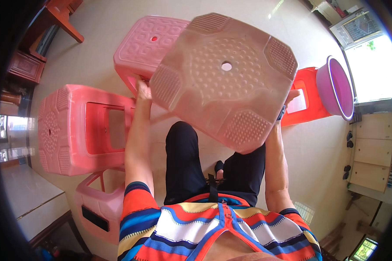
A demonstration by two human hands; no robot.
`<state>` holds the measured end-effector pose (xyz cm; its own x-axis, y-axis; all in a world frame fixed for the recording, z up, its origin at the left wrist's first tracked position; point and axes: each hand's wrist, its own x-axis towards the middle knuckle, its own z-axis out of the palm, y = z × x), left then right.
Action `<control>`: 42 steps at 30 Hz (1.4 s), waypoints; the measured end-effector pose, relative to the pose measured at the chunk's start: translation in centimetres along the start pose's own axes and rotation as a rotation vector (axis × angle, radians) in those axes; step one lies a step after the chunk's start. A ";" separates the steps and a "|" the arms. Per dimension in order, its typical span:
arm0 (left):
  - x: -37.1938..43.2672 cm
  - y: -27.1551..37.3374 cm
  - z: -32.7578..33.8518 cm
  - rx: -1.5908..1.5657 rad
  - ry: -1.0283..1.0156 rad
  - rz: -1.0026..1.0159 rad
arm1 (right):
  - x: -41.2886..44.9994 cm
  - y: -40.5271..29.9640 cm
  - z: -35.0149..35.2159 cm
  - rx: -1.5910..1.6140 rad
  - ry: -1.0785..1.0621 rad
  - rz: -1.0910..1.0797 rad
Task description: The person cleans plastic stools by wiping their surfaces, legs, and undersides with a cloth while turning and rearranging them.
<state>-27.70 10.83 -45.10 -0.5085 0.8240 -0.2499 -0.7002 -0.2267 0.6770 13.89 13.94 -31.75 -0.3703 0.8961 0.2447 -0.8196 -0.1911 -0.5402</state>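
Note:
A faded pinkish-brown plastic stool (227, 94) with a studded seat and a round centre hole is raised close before me, seat facing up and turned askew. My left hand (144, 90) is at its left side, fingers partly hidden. On the opposite side, my right hand (292, 96) holds it, mostly covered by the seat. Just behind my left hand stands a pink plastic stool (143, 44), partly covered by the raised one. Left of my forearm is another pink stool (81, 130) with an open side.
A phone-like black slab (95, 218) rests on a pale pink stool (107, 202) at lower left. To the right, a purple basin (334, 88) sits on a red stool (308, 112). Wooden furniture (63, 23) stands upper left; a cabinet (372, 150) lines the right.

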 end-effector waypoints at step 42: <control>-10.6 0.5 7.2 -0.220 -0.240 -0.023 | 13.2 3.6 37.2 -2.011 -1.059 0.553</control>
<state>-19.05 5.70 -37.07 -0.3771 0.9231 -0.0756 -0.8148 -0.2919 0.5009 -10.22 10.16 -0.47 -0.8782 0.3486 -0.3274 0.4531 0.8257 -0.3361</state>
